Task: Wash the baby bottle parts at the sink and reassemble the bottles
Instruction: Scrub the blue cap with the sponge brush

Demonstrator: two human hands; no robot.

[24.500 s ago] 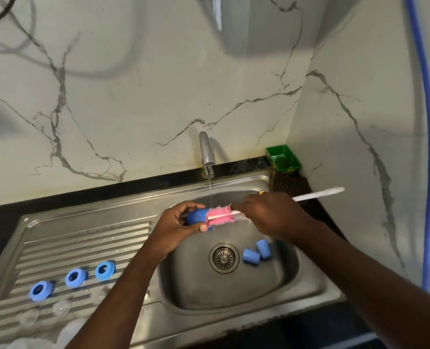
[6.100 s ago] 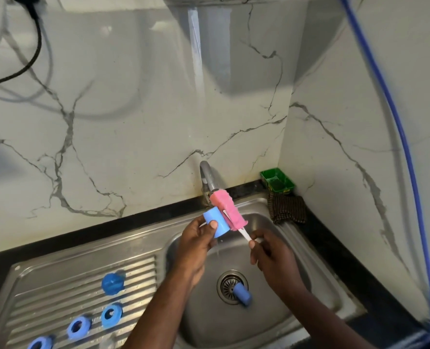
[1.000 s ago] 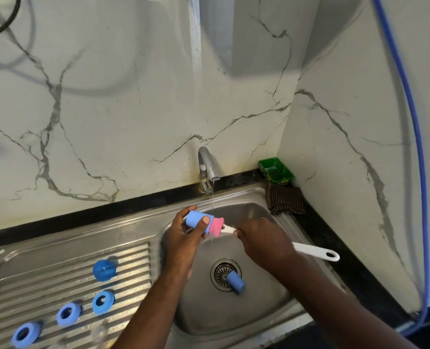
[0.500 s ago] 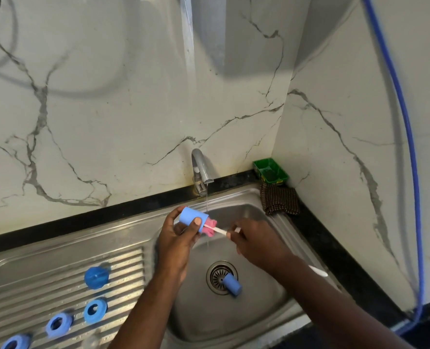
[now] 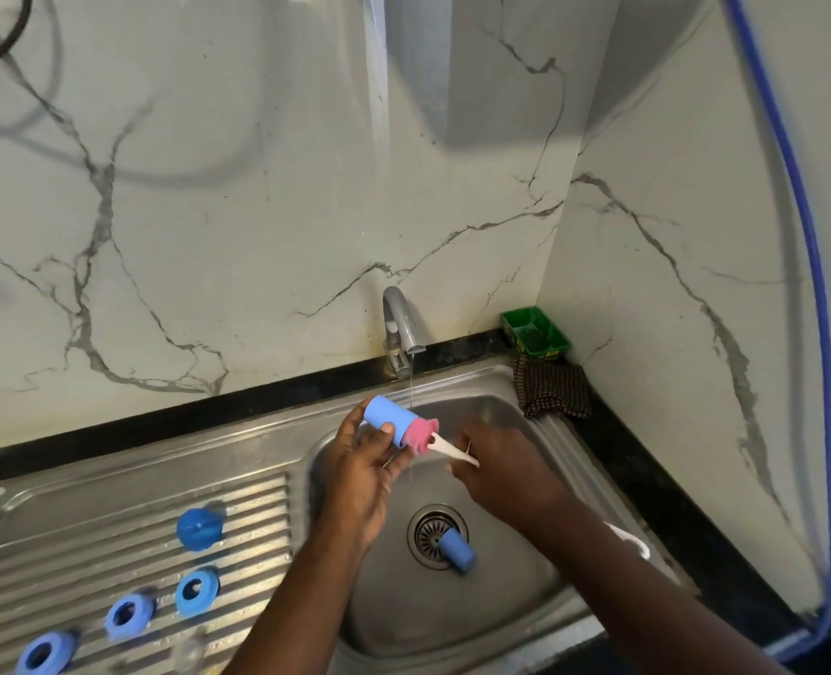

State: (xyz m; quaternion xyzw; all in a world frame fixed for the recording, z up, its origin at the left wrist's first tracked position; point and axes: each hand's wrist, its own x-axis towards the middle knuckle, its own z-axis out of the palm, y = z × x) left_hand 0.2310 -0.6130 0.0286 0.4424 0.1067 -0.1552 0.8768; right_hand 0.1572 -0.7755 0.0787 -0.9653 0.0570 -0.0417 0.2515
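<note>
— How do the fingers lie?

— The fingers and thumb of the left hand (image 5: 364, 472) curl round a blue cylinder (image 5: 388, 421), a smooth plastic bottle part, tilted with its mouth to the right. The right hand (image 5: 501, 475) pinches the flat white handle (image 5: 452, 448) of a brush close to its head. The handle's looped far end shows beyond the right forearm.

— And the brush head?

— The pink sponge head (image 5: 420, 437), soft and ragged at the rim, sits in the cylinder's mouth, partly inside. Both hands are over the far side of the basin, and a thin stream of water (image 5: 411, 382) falls just past the sponge from the curved metal tap (image 5: 403, 324).

— What else lies in the sink?

— A second blue cylinder (image 5: 457, 550) lies on its side, touching the round steel drain (image 5: 433, 535). The sink (image 5: 501, 601) is brushed stainless steel, wet and dull.

— To the left?

— The ribbed draining board (image 5: 111, 528) carries a domed blue cap (image 5: 199, 528) and, nearer, three blue rings (image 5: 128, 616) in a slanting row. A clear part near them is too blurred to name.

— And the room?

— A black counter strip (image 5: 160, 421) runs behind the sink. In the far right corner a green plastic tray (image 5: 535, 333) stands just beyond a brown checked cloth (image 5: 552, 392). The walls (image 5: 257, 211) are glossy white marble with grey veins, and a blue hose (image 5: 812, 285) hangs down the right wall.
</note>
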